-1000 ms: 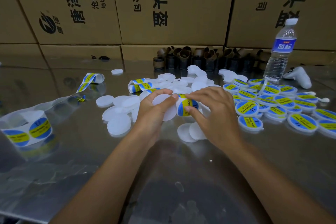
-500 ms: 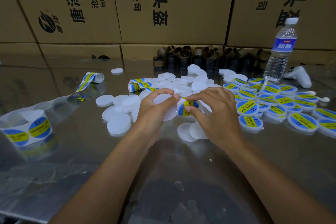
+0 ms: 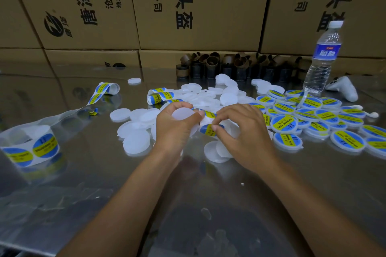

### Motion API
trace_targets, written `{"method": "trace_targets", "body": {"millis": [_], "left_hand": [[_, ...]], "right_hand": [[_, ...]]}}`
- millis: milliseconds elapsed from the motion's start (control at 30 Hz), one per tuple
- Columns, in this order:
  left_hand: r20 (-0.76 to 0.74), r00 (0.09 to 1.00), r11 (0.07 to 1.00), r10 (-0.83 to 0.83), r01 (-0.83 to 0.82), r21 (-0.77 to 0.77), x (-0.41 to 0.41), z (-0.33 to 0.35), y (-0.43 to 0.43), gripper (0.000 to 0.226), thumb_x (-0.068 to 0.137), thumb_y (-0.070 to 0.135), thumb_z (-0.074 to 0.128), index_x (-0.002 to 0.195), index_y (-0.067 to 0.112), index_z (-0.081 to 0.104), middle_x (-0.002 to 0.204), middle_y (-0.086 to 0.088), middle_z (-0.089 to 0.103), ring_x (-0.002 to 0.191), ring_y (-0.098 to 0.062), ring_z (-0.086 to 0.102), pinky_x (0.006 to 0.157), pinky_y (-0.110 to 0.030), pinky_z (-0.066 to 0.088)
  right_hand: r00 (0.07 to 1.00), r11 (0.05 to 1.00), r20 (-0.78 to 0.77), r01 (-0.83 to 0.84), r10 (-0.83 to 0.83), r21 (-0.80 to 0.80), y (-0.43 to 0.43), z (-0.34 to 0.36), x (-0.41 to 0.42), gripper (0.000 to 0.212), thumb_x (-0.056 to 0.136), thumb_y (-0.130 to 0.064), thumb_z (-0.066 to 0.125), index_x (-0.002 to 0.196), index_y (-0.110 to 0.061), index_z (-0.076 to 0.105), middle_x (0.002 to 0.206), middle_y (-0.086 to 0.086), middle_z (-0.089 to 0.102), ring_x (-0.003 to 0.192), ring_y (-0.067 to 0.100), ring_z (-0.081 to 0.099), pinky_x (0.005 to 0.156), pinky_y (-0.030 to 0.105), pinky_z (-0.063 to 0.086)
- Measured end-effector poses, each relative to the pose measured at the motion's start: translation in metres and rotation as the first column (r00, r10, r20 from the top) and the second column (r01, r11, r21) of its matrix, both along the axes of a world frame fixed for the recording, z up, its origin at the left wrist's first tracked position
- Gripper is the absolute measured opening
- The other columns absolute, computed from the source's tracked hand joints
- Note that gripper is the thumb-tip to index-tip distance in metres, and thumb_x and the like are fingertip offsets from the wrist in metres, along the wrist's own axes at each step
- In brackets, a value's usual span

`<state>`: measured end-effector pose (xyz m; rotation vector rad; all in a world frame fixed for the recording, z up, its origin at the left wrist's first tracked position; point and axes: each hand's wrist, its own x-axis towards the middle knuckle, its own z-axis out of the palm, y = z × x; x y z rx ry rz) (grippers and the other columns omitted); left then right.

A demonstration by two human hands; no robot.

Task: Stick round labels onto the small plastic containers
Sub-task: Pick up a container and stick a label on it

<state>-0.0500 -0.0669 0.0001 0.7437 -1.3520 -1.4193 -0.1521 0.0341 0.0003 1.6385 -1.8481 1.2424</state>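
The left hand [image 3: 175, 129] grips a blank white container [image 3: 182, 114], fingers and thumb curled round its rim, its flat face turned up; just right of that grip the right hand [image 3: 244, 131] pinches a blue and yellow label [image 3: 207, 129] between thumb and forefinger, the label bent and lying just beside the container's right edge; whether the two touch cannot be told; directly below both grips two more blank lids [image 3: 217, 151] overlap on the shiny metal table [image 3: 188, 194]; left of the left hand's grip lies a loose group of blank containers [image 3: 135, 142], some touching; right of the right hand's grip a heap of labelled containers [image 3: 284, 124] spreads outward, many overlapping; beyond the grips sits a short curl of labels [image 3: 158, 96] among further white pieces; well off to the left a roll of labels [image 3: 31, 150] rests near the table's edge; far to the right and behind, a water bottle [image 3: 322, 62] stands upright; cardboard boxes [image 3: 188, 6] form a wall at the back.
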Motion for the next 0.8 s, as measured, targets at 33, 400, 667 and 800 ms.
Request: {"method": "trace_targets", "body": {"millis": [33, 400, 667, 800], "left_hand": [[0.005, 1.0, 1.0, 0.007, -0.007, -0.007, 0.0, 0.0, 0.0, 0.025, 0.069, 0.01, 0.082, 0.071, 0.024, 0.061, 0.078, 0.009, 0.063, 0.063, 0.002, 0.057, 0.049, -0.009, 0.043], [0.151, 0.985, 0.996, 0.08, -0.075, -0.042, -0.002, -0.003, -0.002, 0.029, 0.068, 0.011, 0.083, 0.072, 0.024, 0.057, 0.088, -0.009, 0.067, 0.093, -0.036, 0.065, 0.085, -0.049, 0.053], [0.227, 0.968, 0.992, 0.103, -0.083, -0.096, 0.0, -0.004, -0.002, 0.029, 0.068, 0.019, 0.084, 0.075, 0.025, 0.057, 0.093, -0.015, 0.069, 0.098, -0.035, 0.063, 0.087, -0.048, 0.051], [0.242, 0.967, 0.992, 0.076, -0.05, -0.112, 0.0, -0.003, -0.002, 0.029, 0.068, 0.017, 0.084, 0.073, 0.024, 0.056, 0.091, -0.015, 0.068, 0.096, -0.038, 0.063, 0.086, -0.048, 0.051]], "right_hand": [[0.999, 1.0, 0.031, -0.03, 0.03, 0.007, 0.0, 0.001, 0.001, 0.002, 0.074, -0.016, 0.065, 0.076, -0.016, 0.066, 0.088, -0.003, 0.065, 0.091, 0.02, 0.059, 0.091, 0.039, 0.034], [0.853, 0.977, 0.475, -0.183, 0.214, -0.112, 0.001, 0.008, 0.007, 0.027, 0.072, 0.003, 0.058, 0.062, -0.022, 0.05, 0.087, -0.002, 0.056, 0.087, -0.002, 0.052, 0.079, 0.005, 0.034], [0.645, 0.935, 0.679, -0.206, 0.35, -0.287, 0.004, 0.018, 0.001, 0.023, 0.081, 0.002, 0.052, 0.063, -0.012, 0.053, 0.078, -0.001, 0.056, 0.071, -0.002, 0.053, 0.067, 0.009, 0.042], [0.663, 0.924, 0.646, -0.236, 0.379, -0.3, 0.005, 0.02, 0.002, 0.027, 0.083, 0.01, 0.051, 0.076, -0.013, 0.061, 0.077, -0.004, 0.061, 0.072, -0.001, 0.056, 0.07, 0.009, 0.042]]}}
